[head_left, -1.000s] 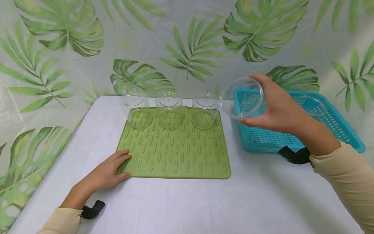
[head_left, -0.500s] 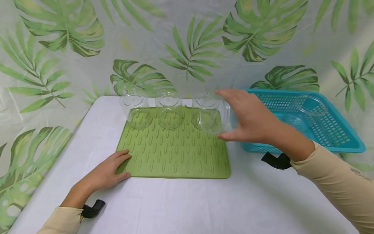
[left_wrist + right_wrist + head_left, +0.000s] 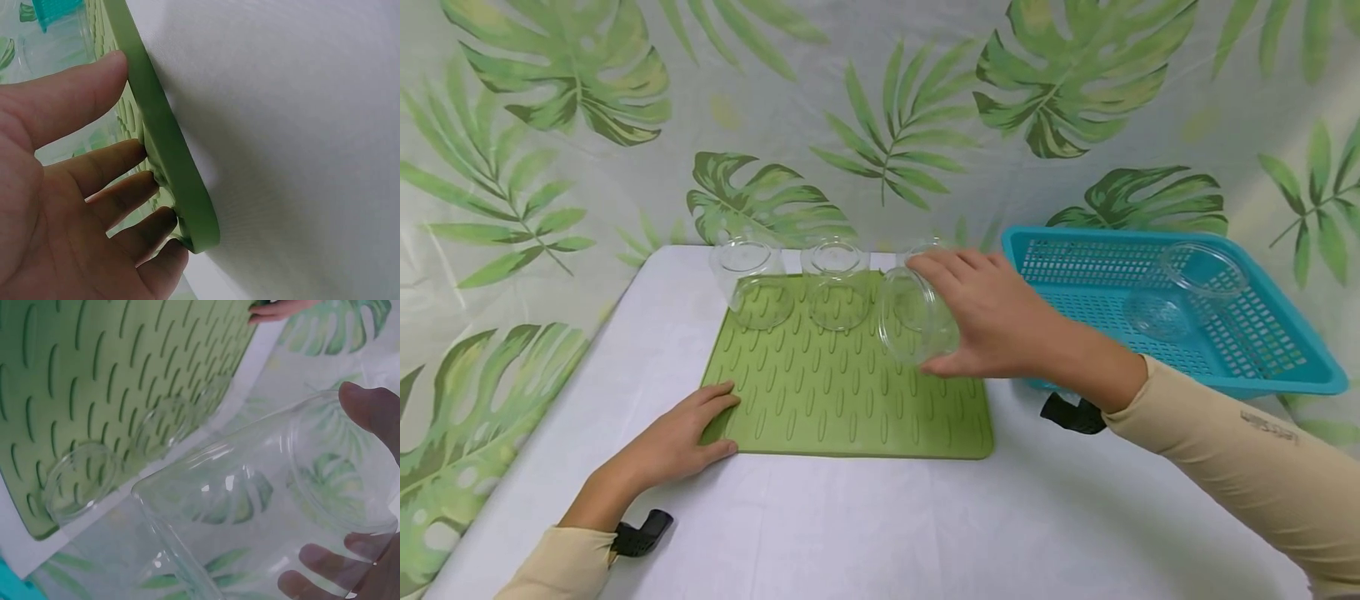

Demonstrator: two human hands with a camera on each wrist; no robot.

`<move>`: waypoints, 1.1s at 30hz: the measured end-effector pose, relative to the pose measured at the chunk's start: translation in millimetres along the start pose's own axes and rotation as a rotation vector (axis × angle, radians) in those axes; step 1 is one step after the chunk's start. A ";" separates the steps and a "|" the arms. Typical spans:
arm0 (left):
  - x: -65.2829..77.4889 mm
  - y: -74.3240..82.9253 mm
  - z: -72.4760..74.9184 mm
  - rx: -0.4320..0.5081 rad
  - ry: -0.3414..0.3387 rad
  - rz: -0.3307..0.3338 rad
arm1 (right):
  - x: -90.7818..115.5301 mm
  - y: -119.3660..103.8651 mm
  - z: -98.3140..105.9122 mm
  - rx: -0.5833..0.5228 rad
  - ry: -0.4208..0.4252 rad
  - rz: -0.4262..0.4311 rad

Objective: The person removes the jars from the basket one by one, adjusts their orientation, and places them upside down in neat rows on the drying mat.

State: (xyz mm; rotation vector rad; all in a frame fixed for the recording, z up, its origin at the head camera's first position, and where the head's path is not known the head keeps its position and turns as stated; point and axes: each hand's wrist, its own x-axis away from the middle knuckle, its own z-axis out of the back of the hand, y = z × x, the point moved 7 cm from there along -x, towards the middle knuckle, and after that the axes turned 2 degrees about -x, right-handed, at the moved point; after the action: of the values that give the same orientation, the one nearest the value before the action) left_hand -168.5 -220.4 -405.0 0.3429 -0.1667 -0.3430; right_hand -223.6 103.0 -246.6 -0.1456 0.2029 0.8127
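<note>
My right hand (image 3: 1000,321) grips a clear drinking glass (image 3: 219,481) near its base, thumb on one side and fingers on the other. Tipped on its side, the glass hangs over the right part of a green ridged drying mat (image 3: 850,417). Three similar glasses line the mat's back edge upside down: one at left (image 3: 751,287), one in the middle (image 3: 837,292), and a right one (image 3: 925,245) partly covered by the held glass and hand. At the mat's front left corner rests my left hand (image 3: 677,437), fingers extended, fingertips touching its edge in the left wrist view.
A turquoise perforated basket (image 3: 1150,235) stands right of the mat, with a clear glass (image 3: 1206,271) leaning inside it. White cloth (image 3: 850,525) covers the table. Behind it rises a leaf-patterned backdrop (image 3: 917,50).
My right hand has carried the glass left and down from above the basket to over the mat, turning its mouth leftward. The left hand stays at the mat's corner.
</note>
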 end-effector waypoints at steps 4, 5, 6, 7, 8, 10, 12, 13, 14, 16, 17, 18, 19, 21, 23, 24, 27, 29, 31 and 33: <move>-0.3 -0.3 -0.5 0.002 0.000 0.000 | -1.2 -2.4 -4.8 -0.004 0.001 0.002; -0.2 -0.4 -0.5 0.002 0.000 0.000 | -1.5 -3.1 -6.2 -0.007 -0.003 0.000; -0.1 -0.5 -0.6 0.002 0.002 0.000 | -2.0 -3.8 -7.4 -0.008 -0.006 -0.005; 0.0 -0.5 -0.6 0.001 0.003 -0.002 | -2.3 -4.5 -8.5 -0.007 -0.010 -0.009; 0.1 -0.4 -0.6 0.001 0.004 -0.003 | -2.6 -5.2 -9.5 -0.010 -0.013 -0.013; 0.3 -0.2 -0.5 -0.001 0.007 -0.005 | -3.5 -6.8 -11.3 -0.010 -0.016 -0.017; 0.4 0.2 -0.4 -0.001 0.008 -0.007 | -4.2 -8.2 -12.8 -0.009 -0.021 -0.022; 0.4 0.5 -0.3 -0.001 0.008 -0.007 | -4.7 -8.5 -13.9 -0.010 -0.023 -0.025; 0.4 0.6 -0.2 -0.001 0.008 -0.008 | -5.2 -8.8 -15.0 -0.014 -0.027 -0.031; 0.4 0.8 -0.1 -0.001 0.008 -0.007 | -5.7 -9.5 -17.1 -0.025 -0.042 -0.046; 0.4 0.8 -0.1 -0.001 0.007 -0.007 | -5.7 -9.7 -18.6 -0.035 -0.051 -0.057; 0.5 0.7 -0.2 -0.001 0.007 -0.007 | -5.7 -9.9 -19.9 -0.047 -0.058 -0.070; 0.0 0.9 -0.4 0.000 0.007 -0.008 | -5.2 -9.7 -21.3 -0.059 -0.064 -0.083; -0.6 1.1 -0.9 0.000 0.005 -0.011 | -3.8 -9.7 -23.8 -0.085 -0.070 -0.104; -1.0 0.9 -1.6 0.003 0.003 -0.012 | -2.3 -9.6 -26.9 -0.108 -0.059 -0.123; -1.0 0.7 -1.7 0.003 0.002 -0.011 | -1.7 -9.7 -28.3 -0.121 -0.050 -0.132; -1.0 -0.1 -1.2 0.004 0.003 -0.004 | 0.3 -9.6 -35.0 -0.178 -0.017 -0.159; -1.0 -0.4 -0.3 0.005 0.004 0.003 | 2.9 -9.1 -41.0 -0.217 0.001 -0.190; -2.2 0.1 1.6 0.004 0.016 0.007 | 7.1 -7.4 -48.0 -0.249 0.019 -0.217; -4.6 3.7 5.7 0.002 0.044 0.001 | 12.1 -5.4 -54.7 -0.259 0.033 -0.238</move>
State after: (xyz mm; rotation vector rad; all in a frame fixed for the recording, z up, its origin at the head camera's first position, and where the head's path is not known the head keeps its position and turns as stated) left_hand -172.9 -217.2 -398.8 0.3518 -0.1241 -0.3340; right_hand -218.3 96.5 -302.3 -0.4195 0.1081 0.5974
